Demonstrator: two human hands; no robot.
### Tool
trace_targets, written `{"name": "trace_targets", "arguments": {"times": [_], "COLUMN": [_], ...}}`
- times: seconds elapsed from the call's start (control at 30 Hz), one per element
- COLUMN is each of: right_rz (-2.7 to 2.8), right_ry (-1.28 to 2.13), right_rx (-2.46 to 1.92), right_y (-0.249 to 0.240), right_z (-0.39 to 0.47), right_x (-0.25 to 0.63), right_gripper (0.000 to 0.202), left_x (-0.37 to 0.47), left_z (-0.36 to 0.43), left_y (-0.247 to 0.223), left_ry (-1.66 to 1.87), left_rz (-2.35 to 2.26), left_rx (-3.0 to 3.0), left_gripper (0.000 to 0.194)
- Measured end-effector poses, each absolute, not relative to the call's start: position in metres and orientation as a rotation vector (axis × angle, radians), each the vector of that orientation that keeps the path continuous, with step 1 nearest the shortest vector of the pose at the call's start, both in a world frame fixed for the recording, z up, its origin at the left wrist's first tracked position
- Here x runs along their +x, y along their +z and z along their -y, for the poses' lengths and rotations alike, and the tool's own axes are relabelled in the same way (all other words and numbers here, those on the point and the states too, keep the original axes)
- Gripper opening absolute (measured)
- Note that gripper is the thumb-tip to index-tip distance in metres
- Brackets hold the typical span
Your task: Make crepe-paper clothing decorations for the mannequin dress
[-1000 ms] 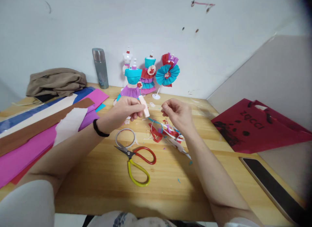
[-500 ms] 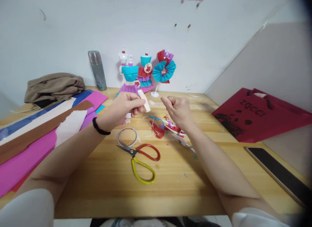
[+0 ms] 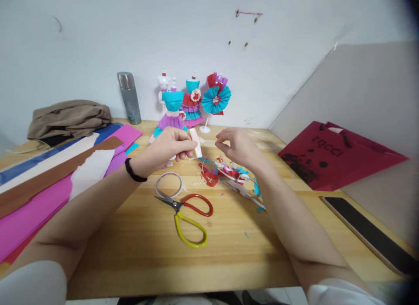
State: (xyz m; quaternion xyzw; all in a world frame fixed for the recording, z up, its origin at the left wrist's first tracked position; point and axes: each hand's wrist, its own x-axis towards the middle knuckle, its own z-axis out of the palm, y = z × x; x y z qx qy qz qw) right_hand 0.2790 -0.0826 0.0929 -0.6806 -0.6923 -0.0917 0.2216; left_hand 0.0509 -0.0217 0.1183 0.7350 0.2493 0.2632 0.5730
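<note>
A small pale strip, like folded crepe paper (image 3: 195,143), stands pinched between the thumb and fingers of my left hand (image 3: 175,144). Across from it, a short gap away, my right hand (image 3: 237,147) hangs above the table with bent fingers and a small space between thumb and forefinger; nothing shows in it. Below the hands lie the scissors (image 3: 177,206), with one red and one yellow handle and slightly parted blades. A roll of white tape (image 3: 168,174) touches the blade tips. Red, white and blue paper scraps (image 3: 209,176) lie under my right hand.
Behind stand small mannequins in paper dresses (image 3: 173,102) and a blue paper flower (image 3: 216,99) on a stand. Coloured paper sheets (image 3: 49,195), a brown cloth (image 3: 70,117) and a flask (image 3: 130,99) are left. A red bag (image 3: 337,156) and a phone (image 3: 363,230) are right.
My right hand has loosened from a closed pinch, its thumb and forefinger now apart. The left hand still holds the pale strip, now turned more upright. The view has shifted slightly.
</note>
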Motion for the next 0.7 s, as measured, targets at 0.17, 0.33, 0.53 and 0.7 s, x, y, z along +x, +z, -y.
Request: {"name": "trace_targets", "arguments": {"times": [0.17, 0.33, 0.53, 0.7], "right_rz": [1.770, 1.715, 1.604, 1.596], "right_ry": [-0.090, -0.169, -0.180, -0.208], "right_rx": [-1.575, -1.475, -1.483, -1.446], "right_y": [0.096, 0.100, 0.101, 0.101], "right_z": [0.086, 0.093, 0.099, 0.097], "right_x": [0.266, 0.259, 0.253, 0.256], "right_gripper": [0.023, 0.016, 0.035, 0.033], "left_x": [0.053, 0.055, 0.056, 0.058], "left_z": [0.028, 0.029, 0.029, 0.026], "left_y": [0.122, 0.122, 0.119, 0.115], "left_ry": [0.531, 0.508, 0.468, 0.467], "left_rz": [-0.614, -0.616, -0.615, -0.605], "left_rx": [1.812, 1.851, 1.886, 1.898], "left_gripper": [0.028, 0.025, 0.025, 0.022]}}
